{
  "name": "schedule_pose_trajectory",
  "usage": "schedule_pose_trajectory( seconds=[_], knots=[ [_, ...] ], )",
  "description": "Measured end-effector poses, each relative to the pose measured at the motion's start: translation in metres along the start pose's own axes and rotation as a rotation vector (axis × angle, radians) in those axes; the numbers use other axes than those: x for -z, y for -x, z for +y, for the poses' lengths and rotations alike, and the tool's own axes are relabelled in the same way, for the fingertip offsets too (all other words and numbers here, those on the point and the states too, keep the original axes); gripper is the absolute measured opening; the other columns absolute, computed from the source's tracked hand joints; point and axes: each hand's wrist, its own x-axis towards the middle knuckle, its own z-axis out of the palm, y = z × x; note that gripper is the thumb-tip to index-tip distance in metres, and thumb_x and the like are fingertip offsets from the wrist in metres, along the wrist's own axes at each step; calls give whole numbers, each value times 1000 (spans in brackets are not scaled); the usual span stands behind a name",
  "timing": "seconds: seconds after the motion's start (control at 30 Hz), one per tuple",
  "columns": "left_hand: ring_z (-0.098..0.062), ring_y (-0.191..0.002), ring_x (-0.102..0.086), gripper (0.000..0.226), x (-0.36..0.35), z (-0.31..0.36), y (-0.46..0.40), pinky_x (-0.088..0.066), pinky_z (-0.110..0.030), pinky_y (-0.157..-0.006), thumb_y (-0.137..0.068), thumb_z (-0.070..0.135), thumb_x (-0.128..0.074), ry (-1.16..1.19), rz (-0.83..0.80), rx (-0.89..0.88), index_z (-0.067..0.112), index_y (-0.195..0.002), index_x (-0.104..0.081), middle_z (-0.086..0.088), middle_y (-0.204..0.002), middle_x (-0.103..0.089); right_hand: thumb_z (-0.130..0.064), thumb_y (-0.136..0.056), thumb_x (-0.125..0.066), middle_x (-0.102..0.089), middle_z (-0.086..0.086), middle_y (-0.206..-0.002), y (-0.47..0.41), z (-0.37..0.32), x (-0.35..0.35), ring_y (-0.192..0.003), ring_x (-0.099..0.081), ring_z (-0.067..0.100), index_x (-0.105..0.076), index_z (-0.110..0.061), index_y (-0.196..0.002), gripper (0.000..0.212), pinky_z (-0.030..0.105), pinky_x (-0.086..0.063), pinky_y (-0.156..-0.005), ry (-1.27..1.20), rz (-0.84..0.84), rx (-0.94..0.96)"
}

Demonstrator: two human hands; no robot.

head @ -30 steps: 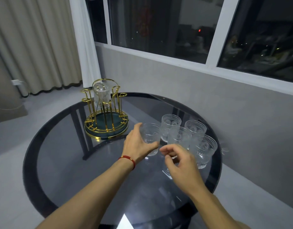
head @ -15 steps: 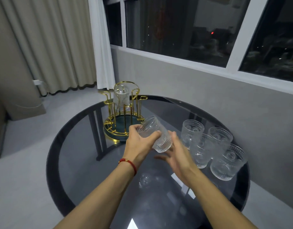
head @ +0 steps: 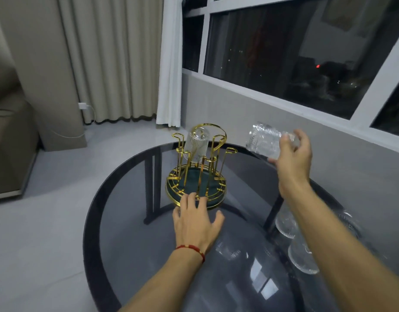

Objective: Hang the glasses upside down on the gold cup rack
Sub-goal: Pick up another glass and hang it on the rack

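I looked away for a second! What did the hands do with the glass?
The glass passed from the left hand to the right hand, which lifted it beside the gold rack. The left hand dropped to the rack's base. One glass stays hung.

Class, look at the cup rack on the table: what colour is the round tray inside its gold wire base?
Dark teal green tray inside the gold cup rack, shown in the head view.

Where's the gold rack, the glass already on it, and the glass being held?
gold rack [head: 195,194], head view, base rim.
hung glass [head: 196,143], head view, ribbed side.
held glass [head: 262,141], head view, patterned side.
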Motion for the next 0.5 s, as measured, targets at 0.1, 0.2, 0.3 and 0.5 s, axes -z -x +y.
schedule_pose_trajectory(
  seconds=[0.1, 0.2, 0.3, 0.5],
  knots=[
    [-27, -149, -24, 59, -11, -1, -1, -31, -53, -116, -91, 56, -43, -89, 28, -16, 23, -140, -48, -4, -155, -41, -44, -102, -57, -48, 14, -151, -45, -13, -28, -128, -59, 30, -41, -23, -156, 60, 53, -57, -102, 189, -123, 88],
    [-27, -149, -24, 62, -15, -2, -2, -32, -52, -114, -91, 56, -40, -124, 36, -7, 22, -142, -45, -4, -156, -39, -45, -98, -61, -48, 14, -154, -71, -18, -53, -134, -55, 33, -42, -18, -154, 65, 56, -54, -104, 391, -260, 209],
    [-30, -148, -28, 61, -16, -2, -1, -36, -53, -111, -90, 54, -43, -138, 42, -14, 20, -140, -49, -6, -154, -43, -45, -97, -64, -53, 13, -153, -88, -18, -66, -133, -57, 32, -47, -18, -153, 65, 55, -55, -104, 491, -379, 263],
    [-33, -148, -32, 60, -17, 0, -2, -39, -55, -110, -87, 52, -48, -145, 36, -5, 18, -137, -52, -9, -153, -47, -34, -98, -69, -56, 13, -149, -108, -12, -84, -131, -57, 31, -53, -15, -153, 60, 40, -65, -76, 533, -613, 305]
  ],
)
